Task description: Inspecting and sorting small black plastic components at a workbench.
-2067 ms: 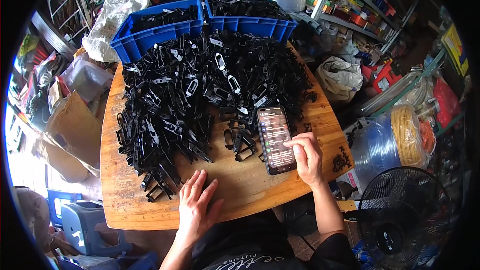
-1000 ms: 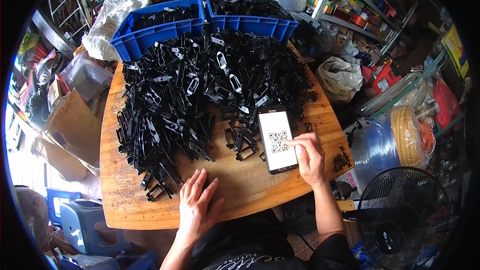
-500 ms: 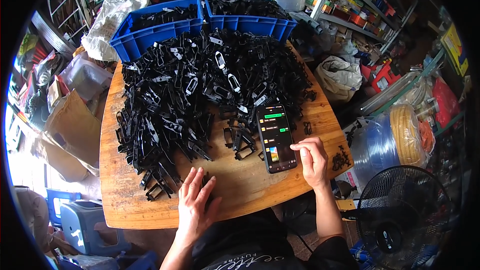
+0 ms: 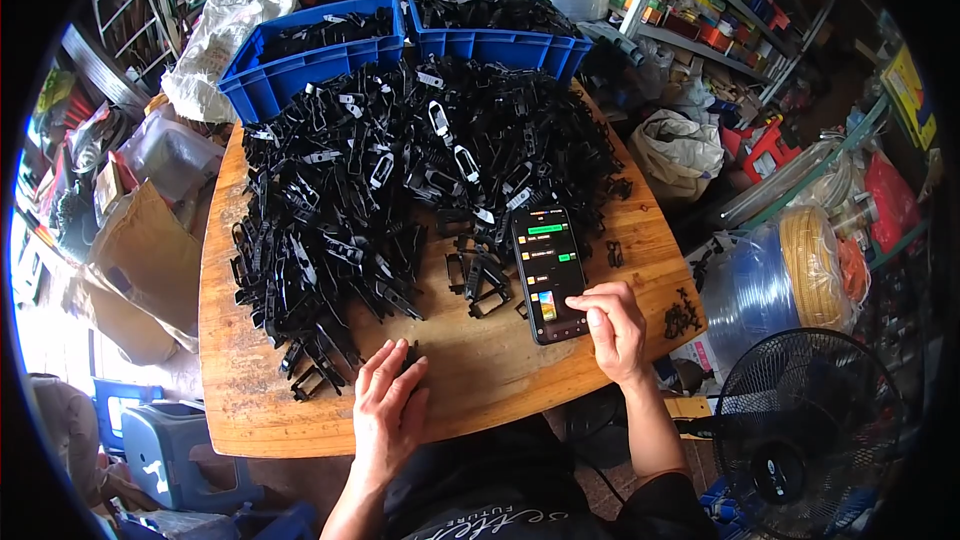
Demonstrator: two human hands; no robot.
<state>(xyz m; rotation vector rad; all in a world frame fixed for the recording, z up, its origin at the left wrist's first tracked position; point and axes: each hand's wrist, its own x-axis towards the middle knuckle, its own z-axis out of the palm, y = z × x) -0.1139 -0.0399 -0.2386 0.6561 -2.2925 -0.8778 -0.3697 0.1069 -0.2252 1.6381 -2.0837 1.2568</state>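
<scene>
A black smartphone (image 4: 552,280) lies on the wooden table with its screen lit, showing a dark chat page with green bubbles and a small picture. My right hand (image 4: 617,332) reaches over its lower right edge, index finger stretched to the screen, the other fingers curled loosely around nothing. My left hand (image 4: 385,400) rests at the table's near edge, fingers stretched out and slightly apart. A small black part (image 4: 414,351) peeks out beside its fingertips, mostly hidden. Ahead, a large heap of black plastic frame-like clips (image 4: 340,190) covers the table, with several loose clips (image 4: 480,280) left of the phone.
Two blue crates (image 4: 310,65) full of black parts stand at the table's far side. Small black pieces (image 4: 682,316) lie near the right edge. A black fan (image 4: 800,430) stands at lower right, a blue plastic stool (image 4: 175,450) at lower left. Crowded shelves (image 4: 700,15) line the back.
My right hand has shifted left, and its index finger now reaches farther over the lower part of the phone screen. My left hand has hardly moved.
</scene>
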